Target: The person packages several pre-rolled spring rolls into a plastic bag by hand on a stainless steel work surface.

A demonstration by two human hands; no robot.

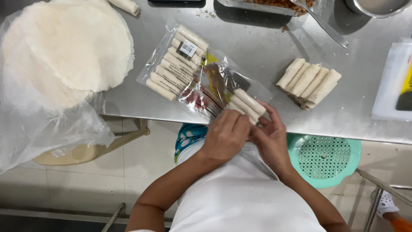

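Holding the near end of a clear plastic bag (201,81) at the front edge of the steel worktop (257,47), both hands meet just above the person's white shirt. Left hand (225,135): fingers curled together, clamped on the open end of the bag where a few pale spring rolls (248,104) sit. Right hand (270,139): fingers closed on the same bag end from the other side, thumb touching the rolls through the plastic. The two hands touch each other.

Bag contents: a row of uncooked rolls (174,71) packed side by side in the far half, a label sticker on top of them; the middle of the bag shows coloured print (not recorded). The bag lies diagonally, its near end at the worktop edge.

Elsewhere on the worktop:
- loose stack of five or so rolls (309,81), right of the bag, well apart from it;
- stack of round white wrappers (73,47) on crinkled clear plastic sheeting (47,129), far left, the sheeting hanging over the edge;
- metal tray of brownish filling (266,5) at the top edge, with a long metal spoon (326,28) resting out of it;
- rim of a metal bowl (377,7), top right;
- white board (392,81) at the right edge.

Below the worktop: a teal plastic stool (324,159) beside the person, tiled floor.
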